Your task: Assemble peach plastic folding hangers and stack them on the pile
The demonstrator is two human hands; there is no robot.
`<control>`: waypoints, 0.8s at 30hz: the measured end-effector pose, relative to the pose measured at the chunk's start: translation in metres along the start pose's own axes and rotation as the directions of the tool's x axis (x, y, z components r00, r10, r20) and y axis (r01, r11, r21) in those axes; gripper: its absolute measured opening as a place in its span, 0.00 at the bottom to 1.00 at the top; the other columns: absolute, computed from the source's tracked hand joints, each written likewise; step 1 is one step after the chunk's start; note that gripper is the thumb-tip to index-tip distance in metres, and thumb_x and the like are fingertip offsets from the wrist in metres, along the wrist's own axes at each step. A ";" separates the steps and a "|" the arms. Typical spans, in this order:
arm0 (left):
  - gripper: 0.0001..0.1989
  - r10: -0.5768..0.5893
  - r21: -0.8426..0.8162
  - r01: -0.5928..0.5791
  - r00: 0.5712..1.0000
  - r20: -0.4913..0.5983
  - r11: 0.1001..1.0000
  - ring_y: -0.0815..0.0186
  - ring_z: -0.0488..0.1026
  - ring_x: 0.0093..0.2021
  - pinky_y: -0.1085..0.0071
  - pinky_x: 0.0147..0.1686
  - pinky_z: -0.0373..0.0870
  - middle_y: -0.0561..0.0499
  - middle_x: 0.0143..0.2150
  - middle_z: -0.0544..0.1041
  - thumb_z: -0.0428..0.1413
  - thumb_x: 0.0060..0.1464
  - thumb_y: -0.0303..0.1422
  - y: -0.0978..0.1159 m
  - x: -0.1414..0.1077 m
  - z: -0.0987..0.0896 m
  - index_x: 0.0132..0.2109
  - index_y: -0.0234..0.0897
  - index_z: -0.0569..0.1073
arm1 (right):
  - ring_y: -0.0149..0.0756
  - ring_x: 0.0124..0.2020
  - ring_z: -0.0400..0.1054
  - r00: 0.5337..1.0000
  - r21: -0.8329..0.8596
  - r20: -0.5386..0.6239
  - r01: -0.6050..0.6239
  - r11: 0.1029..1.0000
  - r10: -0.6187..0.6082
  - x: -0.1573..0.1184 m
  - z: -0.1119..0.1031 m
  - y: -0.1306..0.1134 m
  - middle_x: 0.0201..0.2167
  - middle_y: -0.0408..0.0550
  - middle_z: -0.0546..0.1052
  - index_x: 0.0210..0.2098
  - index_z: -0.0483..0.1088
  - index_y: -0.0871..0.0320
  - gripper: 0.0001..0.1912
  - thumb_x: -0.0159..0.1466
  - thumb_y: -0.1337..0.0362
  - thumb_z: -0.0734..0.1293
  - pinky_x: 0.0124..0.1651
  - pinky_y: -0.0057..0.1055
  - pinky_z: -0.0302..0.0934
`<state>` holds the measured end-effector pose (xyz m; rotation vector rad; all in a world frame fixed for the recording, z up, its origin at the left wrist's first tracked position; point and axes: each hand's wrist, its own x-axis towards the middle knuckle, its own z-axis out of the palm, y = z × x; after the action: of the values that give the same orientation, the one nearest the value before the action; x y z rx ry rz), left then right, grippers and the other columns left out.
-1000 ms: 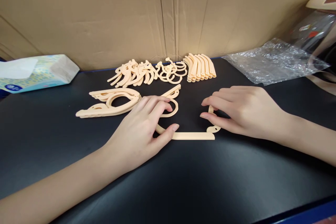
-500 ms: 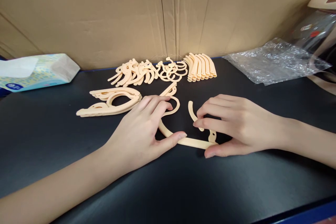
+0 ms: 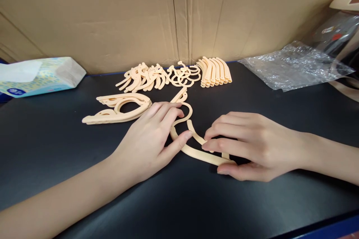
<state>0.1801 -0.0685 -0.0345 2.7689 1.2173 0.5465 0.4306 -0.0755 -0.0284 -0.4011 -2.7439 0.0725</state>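
A beige plastic folding hanger [image 3: 200, 154] lies on the black table between my hands, one arm stretched to the right and its hook [image 3: 189, 111] curving out by my left fingers. My left hand [image 3: 157, 138] grips the hanger's left part, fingers curled over it and thumb along the inner side; the palm hides much of that part. Closed around the right arm is my right hand [image 3: 246, 143], thumb at the near end and fingertips on the curved inner strip [image 3: 195, 133]. Folded hangers [image 3: 117, 120] lie stacked beside my left hand.
Along the back lie loose curved pieces [image 3: 140, 78], a group of hooks [image 3: 182, 76] and a row of hanger arms [image 3: 215, 73]. A tissue pack [image 3: 53, 76] sits at the left and clear plastic wrap [image 3: 291, 67] at the right. Cardboard [image 3: 112, 18] stands behind.
My right hand has moved slightly toward me, bringing the hanger's right arm with it. The inner strip has shifted left, close to the hook. My left hand stays nearly in place.
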 end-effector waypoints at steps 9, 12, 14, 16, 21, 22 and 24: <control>0.14 -0.028 -0.027 0.028 0.999 -0.015 0.999 0.57 0.66 0.56 0.59 0.54 0.63 0.43 0.55 0.72 0.41 0.69 0.36 -0.001 -0.001 0.000 0.49 0.35 0.68 | 0.39 0.44 0.70 1.000 0.010 -0.004 -0.003 1.000 0.003 0.000 0.001 -0.002 0.41 0.53 0.77 0.43 0.71 0.62 0.09 0.68 0.66 0.61 0.44 0.35 0.64; 0.15 -0.072 -0.036 0.071 0.997 -0.015 0.997 0.56 0.63 0.62 0.57 0.59 0.61 0.42 0.59 0.69 0.40 0.70 0.36 -0.002 -0.001 0.000 0.52 0.35 0.68 | 0.40 0.45 0.70 1.000 -0.011 0.005 -0.010 1.000 0.010 0.000 0.002 0.001 0.41 0.53 0.77 0.43 0.71 0.62 0.10 0.69 0.63 0.61 0.43 0.36 0.64; 0.16 -0.104 -0.074 0.102 0.995 -0.015 0.992 0.57 0.63 0.63 0.56 0.60 0.60 0.43 0.60 0.68 0.39 0.70 0.35 -0.003 -0.002 0.000 0.55 0.36 0.67 | 0.40 0.45 0.70 1.000 -0.020 0.006 -0.011 1.000 0.011 0.000 0.002 0.003 0.41 0.54 0.77 0.43 0.71 0.61 0.12 0.70 0.59 0.61 0.42 0.36 0.64; 0.17 -0.125 -0.124 0.122 0.992 -0.018 0.985 0.59 0.64 0.62 0.58 0.60 0.61 0.44 0.59 0.69 0.39 0.70 0.35 -0.004 -0.002 0.001 0.55 0.37 0.68 | 0.40 0.44 0.70 1.000 -0.024 -0.002 -0.009 1.000 0.009 0.000 0.002 0.004 0.41 0.54 0.77 0.43 0.71 0.62 0.14 0.70 0.58 0.62 0.42 0.36 0.63; 0.16 -0.125 -0.178 0.118 0.992 -0.029 0.977 0.61 0.66 0.60 0.61 0.59 0.62 0.46 0.59 0.70 0.40 0.70 0.36 -0.005 -0.002 0.002 0.54 0.38 0.68 | 0.39 0.44 0.70 1.000 -0.033 0.015 -0.010 0.999 0.011 0.000 0.002 0.003 0.41 0.53 0.77 0.43 0.71 0.62 0.11 0.70 0.61 0.61 0.42 0.35 0.63; 0.15 -0.123 -0.179 0.116 0.992 -0.026 0.977 0.61 0.66 0.60 0.61 0.59 0.62 0.46 0.59 0.71 0.40 0.70 0.36 -0.006 -0.002 0.002 0.54 0.38 0.68 | 0.39 0.44 0.70 1.000 -0.046 0.015 -0.013 0.999 0.013 -0.001 0.002 0.004 0.41 0.53 0.77 0.43 0.71 0.62 0.11 0.70 0.61 0.61 0.42 0.35 0.63; 0.15 -0.116 -0.179 0.109 0.993 -0.025 0.978 0.61 0.66 0.59 0.61 0.58 0.62 0.46 0.58 0.71 0.41 0.70 0.36 -0.006 -0.002 0.002 0.53 0.37 0.68 | 0.40 0.43 0.70 1.000 -0.079 0.005 -0.028 0.996 0.029 -0.001 0.003 0.005 0.42 0.54 0.77 0.43 0.71 0.62 0.11 0.70 0.61 0.61 0.42 0.35 0.63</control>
<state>0.1757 -0.0661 -0.0380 2.5369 1.2565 0.6607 0.4320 -0.0710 -0.0322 -0.4623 -2.7540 -0.0275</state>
